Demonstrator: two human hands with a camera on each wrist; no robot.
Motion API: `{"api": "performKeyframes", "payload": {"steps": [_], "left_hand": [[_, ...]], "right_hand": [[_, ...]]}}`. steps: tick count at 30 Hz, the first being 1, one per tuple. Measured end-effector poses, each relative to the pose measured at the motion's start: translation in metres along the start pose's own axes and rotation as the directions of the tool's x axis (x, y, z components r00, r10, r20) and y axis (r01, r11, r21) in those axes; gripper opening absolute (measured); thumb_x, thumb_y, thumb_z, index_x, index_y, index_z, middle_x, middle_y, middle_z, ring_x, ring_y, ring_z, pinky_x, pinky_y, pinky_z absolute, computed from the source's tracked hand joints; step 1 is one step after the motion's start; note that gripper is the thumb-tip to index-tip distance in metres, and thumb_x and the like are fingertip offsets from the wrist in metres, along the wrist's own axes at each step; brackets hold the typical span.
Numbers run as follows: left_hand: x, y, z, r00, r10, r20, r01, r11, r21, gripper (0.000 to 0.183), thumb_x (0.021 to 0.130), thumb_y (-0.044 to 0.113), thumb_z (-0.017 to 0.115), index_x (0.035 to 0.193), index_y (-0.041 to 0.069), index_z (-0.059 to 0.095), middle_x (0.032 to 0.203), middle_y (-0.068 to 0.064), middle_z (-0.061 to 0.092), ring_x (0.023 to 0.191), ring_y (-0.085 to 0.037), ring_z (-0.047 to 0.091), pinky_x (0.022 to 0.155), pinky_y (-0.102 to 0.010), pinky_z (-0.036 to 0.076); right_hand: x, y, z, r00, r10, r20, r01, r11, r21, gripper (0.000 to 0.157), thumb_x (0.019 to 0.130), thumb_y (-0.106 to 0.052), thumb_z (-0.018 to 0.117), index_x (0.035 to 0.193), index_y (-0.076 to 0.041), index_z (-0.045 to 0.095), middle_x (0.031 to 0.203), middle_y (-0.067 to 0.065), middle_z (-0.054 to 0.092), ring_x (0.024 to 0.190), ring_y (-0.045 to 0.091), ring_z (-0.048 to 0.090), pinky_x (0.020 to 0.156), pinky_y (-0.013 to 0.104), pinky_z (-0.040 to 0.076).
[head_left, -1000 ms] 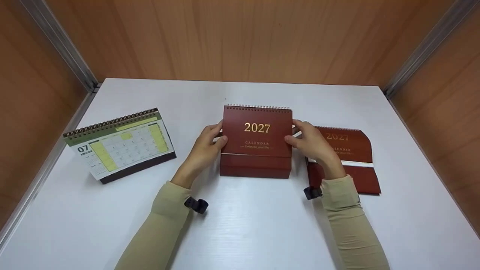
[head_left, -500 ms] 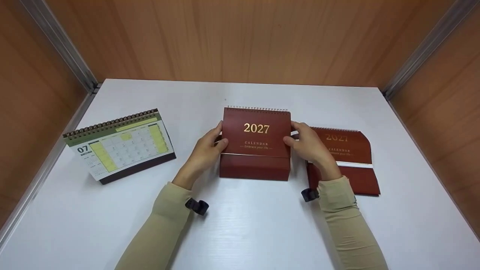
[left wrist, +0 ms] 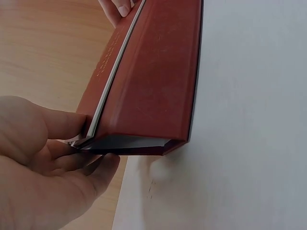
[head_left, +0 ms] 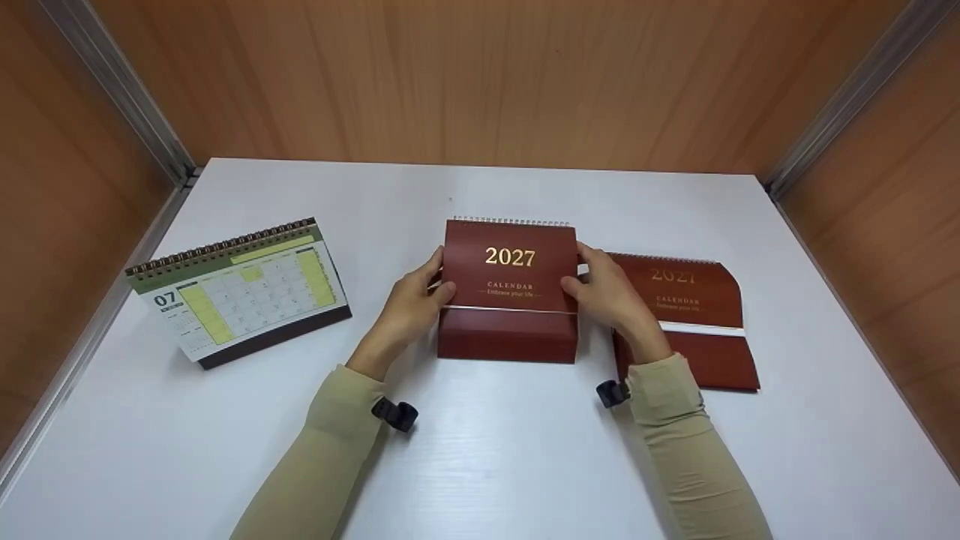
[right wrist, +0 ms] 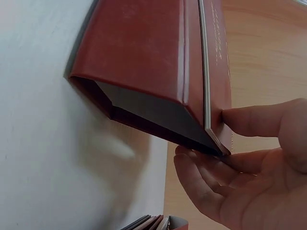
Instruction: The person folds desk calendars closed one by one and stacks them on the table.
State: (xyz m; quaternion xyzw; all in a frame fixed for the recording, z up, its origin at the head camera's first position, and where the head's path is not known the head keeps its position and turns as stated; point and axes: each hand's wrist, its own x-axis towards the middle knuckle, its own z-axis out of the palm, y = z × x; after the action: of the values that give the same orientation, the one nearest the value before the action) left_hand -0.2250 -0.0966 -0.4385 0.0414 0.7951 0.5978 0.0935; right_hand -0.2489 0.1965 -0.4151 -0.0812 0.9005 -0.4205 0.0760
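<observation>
A dark red 2027 desk calendar (head_left: 510, 274) stands at the middle of the white table, its spiral binding along the top. At its left edge my left hand (head_left: 409, 300) holds it, thumb on the front cover and fingers behind. My right hand (head_left: 607, 292) grips the opposite edge the same way. Both wrist views show the hollow triangular base of the calendar (left wrist: 144, 91) between front and back boards. In the right wrist view the right thumb presses the cover near the page edges, and the fingers of the right hand (right wrist: 249, 158) lie behind the back board.
To the right, partly behind my right forearm, is a second red 2027 calendar (head_left: 705, 300) with a bent cover. A green and white calendar (head_left: 255, 292) showing 07 stands on the left. Wooden panels (head_left: 480, 82) wall in the white table (head_left: 480, 465).
The held calendar has shifted slightly left and toward me, its right side most. My right hand has moved left with it. My left hand has barely moved.
</observation>
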Motion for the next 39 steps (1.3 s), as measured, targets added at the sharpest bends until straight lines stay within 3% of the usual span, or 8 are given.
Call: {"api": "performKeyframes", "payload": {"steps": [6, 13, 21, 39], "left_hand": [[0.0, -0.002, 0.0, 1.0, -0.005, -0.016, 0.005, 1.0, 0.003, 0.069, 0.112, 0.01, 0.053, 0.17, 0.01, 0.017, 0.17, -0.016, 0.036, 0.155, -0.032, 0.038, 0.125, -0.041, 0.036], [0.0, -0.004, 0.0, 1.0, -0.01, -0.028, 0.011, 1.0, 0.01, 0.068, 0.111, 0.011, 0.054, 0.17, 0.008, 0.019, 0.168, -0.016, 0.038, 0.155, -0.032, 0.038, 0.125, -0.043, 0.036], [0.001, -0.007, 0.0, 0.999, -0.023, -0.036, 0.023, 1.0, 0.015, 0.067, 0.11, 0.01, 0.055, 0.169, 0.008, 0.023, 0.162, -0.018, 0.047, 0.149, -0.034, 0.047, 0.122, -0.044, 0.041], [0.002, -0.01, 0.001, 0.999, -0.05, -0.019, 0.05, 0.999, 0.011, 0.067, 0.109, 0.008, 0.056, 0.169, 0.008, 0.024, 0.162, -0.018, 0.047, 0.148, -0.032, 0.049, 0.121, -0.042, 0.042]], "right_hand": [[0.001, 0.001, 0.003, 1.0, -0.003, 0.006, 0.003, 1.0, -0.013, 0.06, 0.108, -0.009, 0.058, 0.164, -0.006, 0.038, 0.149, 0.023, 0.051, 0.132, 0.04, 0.056, 0.11, 0.055, 0.049], [0.002, 0.002, 0.006, 1.0, 0.013, 0.01, -0.012, 1.0, -0.013, 0.067, 0.109, -0.01, 0.056, 0.167, 0.001, 0.025, 0.157, 0.026, 0.046, 0.138, 0.043, 0.054, 0.116, 0.055, 0.045], [0.003, 0.005, 0.01, 0.999, 0.003, 0.038, -0.004, 1.0, 0.007, 0.067, 0.11, -0.008, 0.052, 0.168, 0.002, 0.02, 0.16, 0.027, 0.044, 0.138, 0.043, 0.056, 0.116, 0.053, 0.045], [0.004, 0.008, 0.015, 0.995, 0.039, 0.091, -0.039, 0.999, 0.004, 0.069, 0.112, -0.007, 0.047, 0.169, 0.002, 0.009, 0.169, 0.026, 0.031, 0.148, 0.042, 0.045, 0.121, 0.052, 0.04]]}}
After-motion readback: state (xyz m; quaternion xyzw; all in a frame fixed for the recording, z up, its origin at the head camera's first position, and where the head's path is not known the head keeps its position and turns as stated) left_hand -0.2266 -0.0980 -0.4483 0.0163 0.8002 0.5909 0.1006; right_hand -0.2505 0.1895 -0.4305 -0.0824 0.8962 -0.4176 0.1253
